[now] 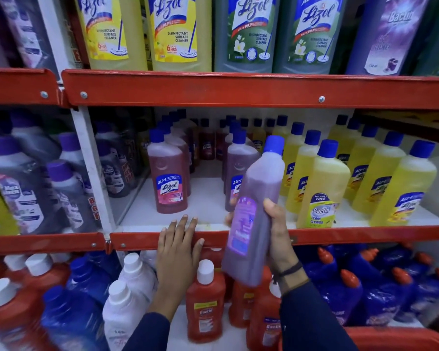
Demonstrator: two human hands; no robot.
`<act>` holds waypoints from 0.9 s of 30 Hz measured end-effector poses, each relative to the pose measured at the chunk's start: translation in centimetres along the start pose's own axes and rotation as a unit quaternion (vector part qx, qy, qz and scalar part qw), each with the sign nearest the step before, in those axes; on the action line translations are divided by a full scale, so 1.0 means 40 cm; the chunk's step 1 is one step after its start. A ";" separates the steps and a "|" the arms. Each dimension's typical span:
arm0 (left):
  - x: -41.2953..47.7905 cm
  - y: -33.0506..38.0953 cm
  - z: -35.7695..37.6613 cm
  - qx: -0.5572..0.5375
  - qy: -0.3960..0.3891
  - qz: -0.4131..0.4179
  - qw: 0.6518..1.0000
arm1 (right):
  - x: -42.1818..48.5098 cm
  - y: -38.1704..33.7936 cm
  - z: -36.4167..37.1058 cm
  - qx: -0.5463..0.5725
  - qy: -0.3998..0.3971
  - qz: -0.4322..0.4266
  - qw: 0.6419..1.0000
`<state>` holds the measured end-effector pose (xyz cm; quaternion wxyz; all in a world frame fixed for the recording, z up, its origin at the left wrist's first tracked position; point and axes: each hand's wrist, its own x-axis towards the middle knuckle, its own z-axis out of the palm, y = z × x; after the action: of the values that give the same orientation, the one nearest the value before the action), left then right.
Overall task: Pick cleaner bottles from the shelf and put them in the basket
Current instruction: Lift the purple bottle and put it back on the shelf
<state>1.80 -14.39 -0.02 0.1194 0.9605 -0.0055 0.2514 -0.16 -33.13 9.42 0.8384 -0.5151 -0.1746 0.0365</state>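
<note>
My right hand point(276, 234) grips a purple cleaner bottle point(254, 206) with a blue cap, tilted and held in front of the middle shelf's red edge point(365, 235). My left hand point(179, 247) lies flat with fingers spread on that red edge, holding nothing. On the middle shelf behind stand a pink Lizol bottle point(169, 178), another purple one point(236, 171) and several yellow bottles point(322, 188). The rim of a red basket point(395, 338) shows at the bottom right corner, below my right forearm.
The top shelf carries tall yellow point(178, 31) and green Lizol bottles point(249, 34). The lower shelf is packed with orange-red Bactin bottles point(205, 305), white bottles point(137, 277) and blue bottles point(345, 295). Dark bottles with purple caps point(23, 188) fill the left bay.
</note>
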 end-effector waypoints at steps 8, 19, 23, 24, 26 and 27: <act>0.000 0.000 0.007 -0.003 0.022 0.004 1.000 | 0.096 -0.053 0.018 -0.371 0.266 -0.266 0.849; 0.003 -0.004 0.014 0.005 0.038 0.012 0.999 | 0.154 0.017 0.011 -0.477 0.336 -0.200 0.787; 0.002 0.000 0.014 0.007 0.046 0.011 0.999 | 0.154 0.030 0.009 -0.506 0.341 -0.188 0.770; 0.003 -0.001 0.014 0.007 0.047 0.011 0.999 | 0.155 0.033 0.010 -0.510 0.341 -0.184 0.768; 0.003 0.000 0.013 0.005 0.049 0.011 0.999 | 0.157 0.038 0.008 -0.528 0.339 -0.174 0.759; 0.003 0.001 0.012 0.003 0.049 0.013 0.999 | 0.157 0.041 0.008 -0.538 0.337 -0.170 0.754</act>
<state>2.15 -14.54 -0.37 0.1136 0.9472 -0.0111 0.2997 5.80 -30.57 9.73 0.4199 -0.8216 0.0439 -0.3830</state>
